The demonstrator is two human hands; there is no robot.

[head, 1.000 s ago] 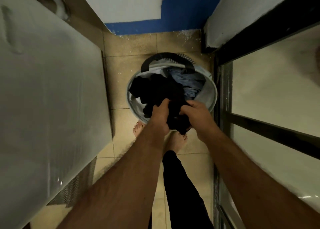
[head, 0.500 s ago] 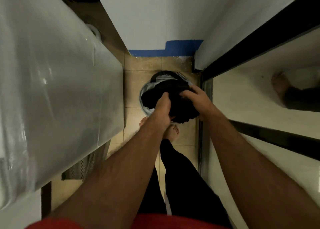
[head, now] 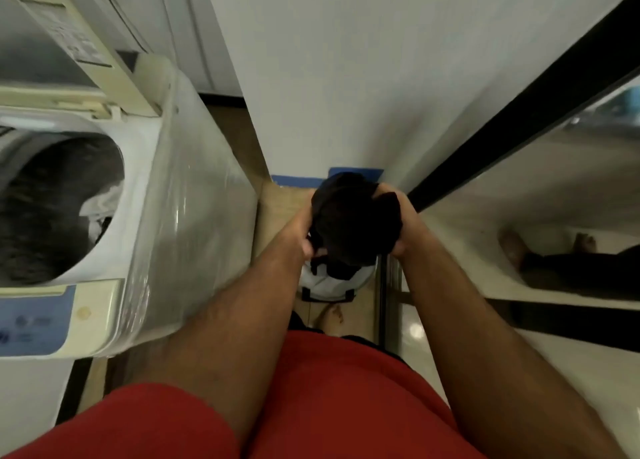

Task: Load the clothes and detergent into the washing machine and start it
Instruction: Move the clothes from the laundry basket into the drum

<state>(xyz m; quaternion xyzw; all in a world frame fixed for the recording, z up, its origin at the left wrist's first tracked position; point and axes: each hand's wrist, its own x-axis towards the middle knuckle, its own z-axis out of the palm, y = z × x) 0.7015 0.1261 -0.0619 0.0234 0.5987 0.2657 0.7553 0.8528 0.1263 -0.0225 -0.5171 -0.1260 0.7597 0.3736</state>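
Both arms extended forward, left hand (head: 300, 231) and right hand (head: 404, 224) each clenched on 1 black clothes bundle (head: 353, 216), held above the basket (head: 330, 283), right of the open washer (head: 114, 195).

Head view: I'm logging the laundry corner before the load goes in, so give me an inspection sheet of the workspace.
Surface: tiled floor, narrow strip between the machine and a glass door.
Job's things: washing machine at left, lid up, drum open with dark and light laundry already inside; bundle of dark clothes held above the laundry basket. Detergent: nothing seen.
Clutter: nothing seen.
Grippers: left hand and right hand both grip the bundle from its sides.
Cables: nothing seen.
Surroundings: white wall with a blue base strip; black-framed glass door at right, reflecting the person's feet.
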